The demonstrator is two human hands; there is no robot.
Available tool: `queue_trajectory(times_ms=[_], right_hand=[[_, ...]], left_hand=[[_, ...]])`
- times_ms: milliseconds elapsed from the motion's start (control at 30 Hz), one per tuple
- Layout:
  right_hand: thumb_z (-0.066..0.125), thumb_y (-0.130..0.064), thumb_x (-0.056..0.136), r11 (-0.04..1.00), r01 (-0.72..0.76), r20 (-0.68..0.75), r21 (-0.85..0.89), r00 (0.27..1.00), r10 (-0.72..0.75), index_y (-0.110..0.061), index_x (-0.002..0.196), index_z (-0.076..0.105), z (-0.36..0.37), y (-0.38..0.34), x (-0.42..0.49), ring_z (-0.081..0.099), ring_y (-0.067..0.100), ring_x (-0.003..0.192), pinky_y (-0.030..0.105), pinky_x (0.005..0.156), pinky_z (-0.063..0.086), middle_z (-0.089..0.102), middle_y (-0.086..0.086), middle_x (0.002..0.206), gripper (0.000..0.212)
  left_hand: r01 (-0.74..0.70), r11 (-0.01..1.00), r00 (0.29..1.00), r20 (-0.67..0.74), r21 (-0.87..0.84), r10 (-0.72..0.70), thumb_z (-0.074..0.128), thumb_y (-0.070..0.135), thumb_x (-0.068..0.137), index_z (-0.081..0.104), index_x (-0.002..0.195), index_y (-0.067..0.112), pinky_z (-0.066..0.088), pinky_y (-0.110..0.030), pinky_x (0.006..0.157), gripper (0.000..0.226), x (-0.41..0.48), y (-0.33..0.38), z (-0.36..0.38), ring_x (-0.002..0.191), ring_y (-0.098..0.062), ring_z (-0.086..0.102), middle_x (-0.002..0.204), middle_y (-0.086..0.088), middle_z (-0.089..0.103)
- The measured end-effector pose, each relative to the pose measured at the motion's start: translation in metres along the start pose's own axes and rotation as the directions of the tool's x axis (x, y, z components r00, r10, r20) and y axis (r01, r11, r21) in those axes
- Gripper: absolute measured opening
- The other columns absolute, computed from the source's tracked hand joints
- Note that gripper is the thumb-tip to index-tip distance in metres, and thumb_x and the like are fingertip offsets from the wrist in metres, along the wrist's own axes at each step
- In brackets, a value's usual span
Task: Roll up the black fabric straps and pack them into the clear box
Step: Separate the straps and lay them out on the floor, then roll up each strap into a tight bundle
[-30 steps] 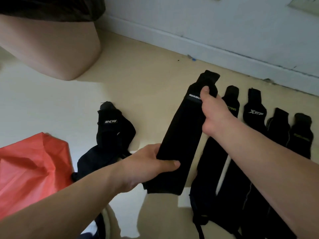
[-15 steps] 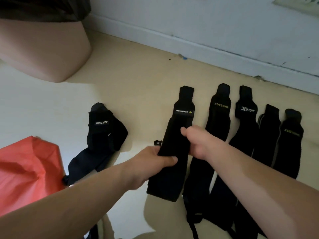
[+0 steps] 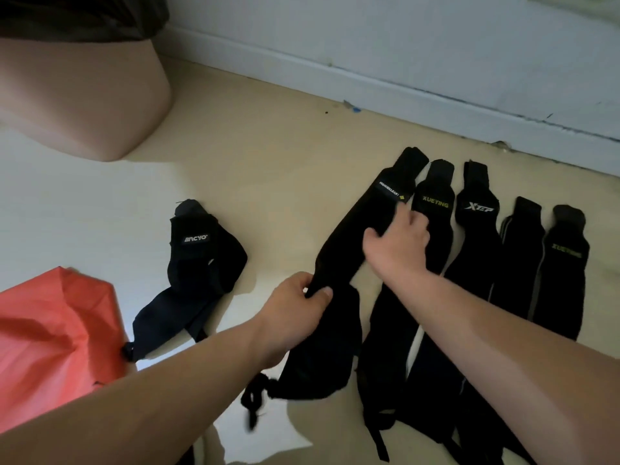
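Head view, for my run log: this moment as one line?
left hand: pinches strap low | right hand: grips strap higher | strap: unrolled | box: unseen

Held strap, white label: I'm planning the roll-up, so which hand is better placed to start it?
Probably the right hand: its grip sits just below the labelled tip of the strap, leaving that end free. The left hand pinches mid-strap, away from either end.

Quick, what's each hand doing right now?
Left hand: grip closed on the middle of the long black fabric strap with the white label.
Right hand: grip closed on the same strap, higher up, near the label.
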State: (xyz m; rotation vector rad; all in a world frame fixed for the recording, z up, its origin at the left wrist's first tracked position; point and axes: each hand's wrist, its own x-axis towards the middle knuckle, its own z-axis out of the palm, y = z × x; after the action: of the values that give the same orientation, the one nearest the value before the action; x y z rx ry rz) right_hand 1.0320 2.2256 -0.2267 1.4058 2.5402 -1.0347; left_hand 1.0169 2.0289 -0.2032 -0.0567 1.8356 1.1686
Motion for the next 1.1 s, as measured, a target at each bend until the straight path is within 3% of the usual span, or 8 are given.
queue_trajectory(times_ms=[100, 200, 367, 500, 600, 833, 933, 1100], right_hand=[[0.052, -0.046, 0.107, 0.905, 0.378, 0.307, -0.196, 0.9, -0.309, -0.024, 0.164, 0.035, 0.026, 0.003, -0.034, 0.012, 0.033, 0.161, 0.047, 0.13, 0.023, 0.019, 0.012, 0.173, 0.064], [0.048, -0.053, 0.108, 0.78, 0.498, 0.583, -0.38, 0.783, -0.217, -0.028, 0.17, 0.015, 0.046, 0.019, -0.054, -0.01, 0.03, 0.165, 0.051, 0.131, 0.016, -0.003, 0.005, 0.179, 0.075], [0.058, -0.05, 0.102, 0.695, 0.472, 0.502, -0.542, 0.846, -0.182, -0.021, 0.163, 0.029, 0.051, 0.01, -0.053, -0.004, 0.037, 0.163, 0.059, 0.13, 0.013, 0.007, 0.011, 0.173, 0.073], [0.055, -0.043, 0.103, 0.674, 0.546, 0.436, -0.498, 0.829, -0.35, -0.017, 0.153, 0.047, 0.056, -0.002, -0.053, 0.012, 0.033, 0.16, 0.048, 0.13, 0.018, 0.025, 0.009, 0.168, 0.056], [0.056, -0.036, 0.105, 0.743, 0.577, 0.484, -0.339, 0.784, -0.388, -0.02, 0.152, 0.052, 0.062, -0.006, -0.058, 0.02, 0.025, 0.156, 0.039, 0.126, 0.027, 0.037, 0.003, 0.161, 0.05], [0.055, -0.027, 0.104, 0.992, -0.029, 0.481, 0.126, 0.876, -0.035, -0.023, 0.108, 0.07, 0.07, -0.03, -0.079, 0.067, 0.015, 0.097, 0.034, 0.088, 0.058, 0.073, -0.001, 0.109, 0.016], [0.06, -0.041, 0.105, 0.91, -0.331, 0.658, 0.252, 0.747, 0.09, -0.019, 0.117, 0.068, 0.063, -0.042, -0.083, 0.072, 0.018, 0.103, 0.042, 0.098, 0.062, 0.075, 0.007, 0.114, 0.027], [0.059, -0.068, 0.098, 0.909, -0.334, 0.688, 0.249, 0.722, 0.077, -0.028, 0.114, 0.07, 0.039, -0.056, -0.089, 0.065, 0.021, 0.121, 0.042, 0.113, 0.051, 0.071, 0.0, 0.127, 0.045]], left_hand=[[0.125, 0.991, 0.992, 0.037, -0.053, -0.123, 0.074, 0.025, 0.096, 0.068, 0.112, 0.018, 0.066, -0.039, 0.082, 0.018, 0.004, -0.008, -0.004, 0.09, -0.024, 0.079, 0.102, -0.008, 0.08], [0.075, 0.944, 0.997, -0.019, 0.321, -0.072, 0.071, 0.023, 0.093, 0.067, 0.11, 0.02, 0.063, -0.032, 0.082, 0.017, 0.0, -0.03, -0.014, 0.093, -0.019, 0.074, 0.102, -0.001, 0.075], [-0.132, 0.906, 0.858, -0.411, 0.402, 0.308, 0.067, 0.021, 0.097, 0.062, 0.125, 0.021, 0.056, -0.035, 0.09, 0.029, 0.011, -0.03, -0.081, 0.092, -0.002, 0.062, 0.12, 0.006, 0.06], [-0.065, 0.859, 0.645, -0.635, 0.507, 0.424, 0.07, 0.025, 0.093, 0.055, 0.138, 0.017, 0.048, -0.041, 0.104, 0.048, 0.024, -0.018, -0.151, 0.125, -0.026, 0.056, 0.145, -0.004, 0.048], [0.096, 0.933, 0.78, -0.609, 0.346, 0.146, 0.077, 0.039, 0.092, 0.044, 0.153, 0.016, 0.048, -0.039, 0.103, 0.073, 0.034, -0.028, -0.169, 0.129, -0.027, 0.057, 0.147, -0.005, 0.055], [0.148, 0.98, 0.953, -0.285, 0.136, -0.104, 0.087, 0.031, 0.086, 0.07, 0.111, 0.017, 0.053, -0.02, 0.065, 0.033, 0.021, -0.053, -0.151, 0.086, -0.014, 0.074, 0.099, 0.0, 0.077], [0.166, 0.985, 0.977, -0.146, 0.043, -0.158, 0.083, 0.023, 0.088, 0.078, 0.105, 0.013, 0.066, -0.04, 0.082, 0.02, 0.008, -0.043, -0.137, 0.089, -0.026, 0.079, 0.096, -0.01, 0.082], [0.038, 0.984, 0.999, 0.038, -0.175, -0.032, 0.076, 0.023, 0.075, 0.075, 0.11, 0.008, 0.059, -0.054, 0.097, 0.038, -0.022, -0.001, -0.111, 0.093, -0.039, 0.076, 0.104, -0.023, 0.079]])
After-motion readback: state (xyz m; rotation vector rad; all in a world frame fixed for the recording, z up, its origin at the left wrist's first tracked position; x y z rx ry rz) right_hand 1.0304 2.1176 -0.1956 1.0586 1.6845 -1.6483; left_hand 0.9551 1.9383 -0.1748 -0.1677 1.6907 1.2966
